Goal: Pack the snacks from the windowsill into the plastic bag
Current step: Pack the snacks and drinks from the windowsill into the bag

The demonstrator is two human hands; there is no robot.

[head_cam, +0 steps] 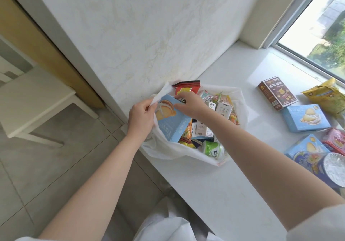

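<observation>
Left hand: fingers curled, pinching the far-left rim of the plastic bag and holding its mouth open. Right hand: fingers closed on the far end of a pale blue box, standing tilted inside the bag at its left side. The bag rests on the windowsill, already crowded with packets. To seat the box well, keep the rim lifted and slide it flat beside the wall. Unpacked to the right: brown box, yellow packet, second blue box, round tin.

white windowsill w/ plastic bag, snack boxes, yellow pouch, blue tin.
</observation>
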